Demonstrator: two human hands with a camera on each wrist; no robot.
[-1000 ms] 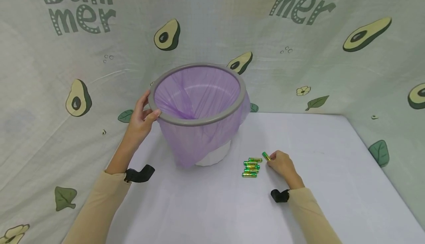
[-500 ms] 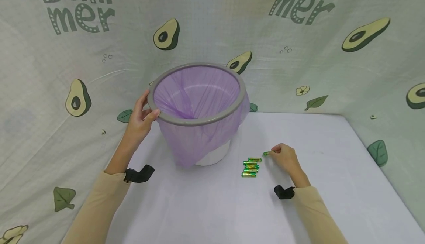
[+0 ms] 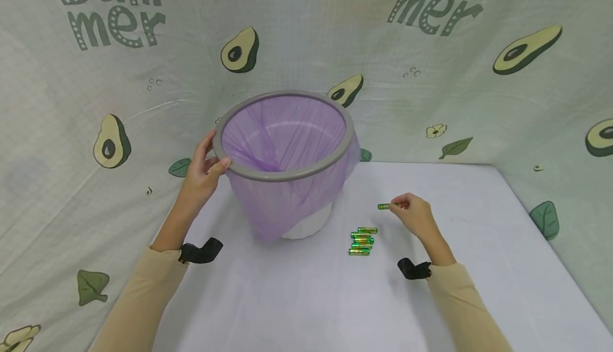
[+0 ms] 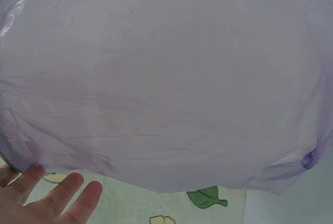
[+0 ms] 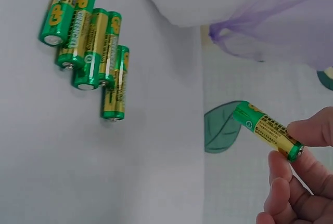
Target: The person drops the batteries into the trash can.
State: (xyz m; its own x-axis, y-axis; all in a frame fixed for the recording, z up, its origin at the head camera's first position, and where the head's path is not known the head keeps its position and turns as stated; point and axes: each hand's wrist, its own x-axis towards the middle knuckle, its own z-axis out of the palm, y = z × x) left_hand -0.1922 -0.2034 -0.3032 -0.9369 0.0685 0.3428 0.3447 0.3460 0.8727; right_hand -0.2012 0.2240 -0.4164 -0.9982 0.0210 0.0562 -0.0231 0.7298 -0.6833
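Battery (image 5: pixel 266 129) pinched in the right grip (image 3: pixel 414 215); left grip (image 3: pixel 203 173) holds the bin (image 3: pixel 307 224) by its grey rim (image 3: pixel 278 177).

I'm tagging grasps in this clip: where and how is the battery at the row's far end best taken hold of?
Likely by the right end of that far battery, pinched across its sides from above and the right: the slim cylinder lies flat, and that end juts past its neighbour, leaving both sides free.

The battery (image 3: pixel 383 206) in the right hand (image 3: pixel 415 217) now projects leftward from the fingers (image 5: pixel 306 195), farther from the battery row (image 3: pixel 363 240).
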